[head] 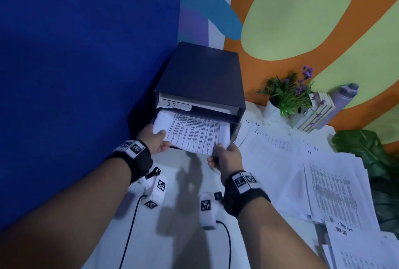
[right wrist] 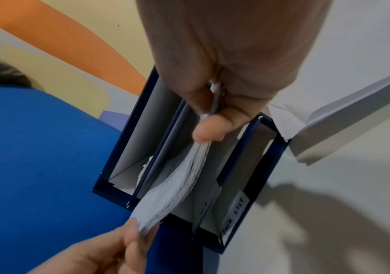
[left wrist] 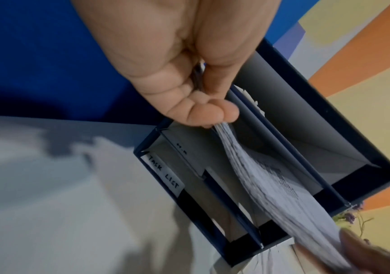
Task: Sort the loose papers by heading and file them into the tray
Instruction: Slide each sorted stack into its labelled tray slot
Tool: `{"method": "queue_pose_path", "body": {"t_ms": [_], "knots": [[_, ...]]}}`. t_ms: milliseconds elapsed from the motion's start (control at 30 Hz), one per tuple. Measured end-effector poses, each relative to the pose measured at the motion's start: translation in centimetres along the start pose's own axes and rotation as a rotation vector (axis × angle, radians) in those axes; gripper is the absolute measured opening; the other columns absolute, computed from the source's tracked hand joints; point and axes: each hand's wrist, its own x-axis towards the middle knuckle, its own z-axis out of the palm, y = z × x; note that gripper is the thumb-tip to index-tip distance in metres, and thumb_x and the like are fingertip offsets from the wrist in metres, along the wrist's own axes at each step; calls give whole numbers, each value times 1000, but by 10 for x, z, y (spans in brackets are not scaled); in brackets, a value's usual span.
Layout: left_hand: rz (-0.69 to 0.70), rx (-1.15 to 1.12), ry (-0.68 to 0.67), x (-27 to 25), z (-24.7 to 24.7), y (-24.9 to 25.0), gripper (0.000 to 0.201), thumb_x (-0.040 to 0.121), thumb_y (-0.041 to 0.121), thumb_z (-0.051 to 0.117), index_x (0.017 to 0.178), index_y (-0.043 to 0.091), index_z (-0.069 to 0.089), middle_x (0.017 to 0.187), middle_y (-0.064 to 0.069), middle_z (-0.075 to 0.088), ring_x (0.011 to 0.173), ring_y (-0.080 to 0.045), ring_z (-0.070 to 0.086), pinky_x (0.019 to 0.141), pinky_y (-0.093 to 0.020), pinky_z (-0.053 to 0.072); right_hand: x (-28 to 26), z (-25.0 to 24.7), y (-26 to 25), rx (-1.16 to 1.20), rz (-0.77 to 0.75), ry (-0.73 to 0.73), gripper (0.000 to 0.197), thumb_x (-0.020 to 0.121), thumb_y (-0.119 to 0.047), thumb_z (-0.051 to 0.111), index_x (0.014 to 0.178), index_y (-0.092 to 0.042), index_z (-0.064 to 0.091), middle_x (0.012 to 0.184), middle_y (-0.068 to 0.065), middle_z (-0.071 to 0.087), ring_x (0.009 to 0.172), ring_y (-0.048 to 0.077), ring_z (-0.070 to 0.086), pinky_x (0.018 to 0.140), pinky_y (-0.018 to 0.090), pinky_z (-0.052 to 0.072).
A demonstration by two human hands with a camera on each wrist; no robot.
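A dark blue filing tray (head: 200,74) stands at the back of the white table, with a slot label reading "IT" (head: 172,104). My left hand (head: 160,137) pinches the left corner of a printed paper stack (head: 194,132) and my right hand (head: 220,149) pinches the right corner. The stack's far edge sits in the opening just under the IT label. In the left wrist view my left hand (left wrist: 215,115) grips the sagging stack (left wrist: 271,185) before the tray (left wrist: 376,166), whose lowest slot reads "TASK LIST" (left wrist: 165,174). The right wrist view shows my right hand (right wrist: 208,129) on the stack (right wrist: 177,181).
Loose printed sheets (head: 280,161) spread over the table to the right of the tray, with more piles (head: 334,193) near the right edge. A potted plant (head: 285,96), a slatted crate (head: 317,111) and a grey bottle (head: 343,96) stand behind. A blue wall (head: 64,74) is close on the left.
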Motion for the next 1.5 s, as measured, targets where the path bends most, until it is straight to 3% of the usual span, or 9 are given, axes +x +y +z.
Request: {"method": "queue_pose_path", "body": {"t_ms": [167,267,333,400,533,700,967,1167,1500], "knots": [[102,-55,-89,6,9,11,26,98,-8,35,83,11,46,79,-10,60,81,-20,64,82,-30,51,17,12,-22,138,22,12,11,99,-2,39,107,-2,47,93,21,60,66,25,64,50,28,55],[165,70,-65,22,8,8,30,84,-8,52,83,23,51,85,-1,62,89,-21,57,88,-33,47,27,15,-21,159,-24,-32,30,95,3,46,124,0,43,109,25,63,83,23,60,91,41,55],[202,90,-64,38,6,4,29,76,-4,51,83,24,48,94,-4,52,96,-23,53,89,-33,42,31,14,-17,17,-95,-28,35,90,-2,54,123,-5,46,105,22,60,89,26,58,92,40,49],[192,158,-51,40,8,8,26,75,8,56,94,25,50,101,-4,56,99,-29,58,93,-40,48,32,11,-14,-103,-140,-46,29,88,0,50,116,-6,51,108,24,58,97,37,61,82,36,50],[178,352,3,17,16,12,53,91,8,54,140,24,41,131,-4,51,99,-25,57,81,-34,49,22,-13,-2,-220,-176,-87,24,92,-1,53,100,-22,61,95,-4,60,88,19,57,65,24,50],[147,381,-97,-21,25,-15,58,94,11,56,148,17,33,149,-6,41,131,-24,45,111,-36,35,-21,-87,21,-399,-155,-157,21,93,-1,54,111,-7,65,99,7,65,83,14,58,78,24,47],[-44,413,-351,-124,72,-85,50,97,12,55,144,16,38,139,-5,48,121,-19,49,101,-33,39,-87,-288,62,-804,-109,214,35,95,-13,56,129,-11,61,131,8,60,121,23,56,105,31,40],[-199,438,-471,-179,131,-136,47,97,16,54,142,17,40,131,-2,51,97,-17,54,77,-27,43,-111,-439,102,-1040,221,644,55,89,-34,57,139,-15,48,140,18,45,125,40,44,103,51,41],[-308,532,-583,-236,220,-184,50,97,18,55,144,14,39,131,-4,52,79,-13,55,64,-20,45,-114,-529,150,-1010,497,524,93,74,-26,74,148,-9,19,146,22,34,130,41,40,109,46,37]]}}
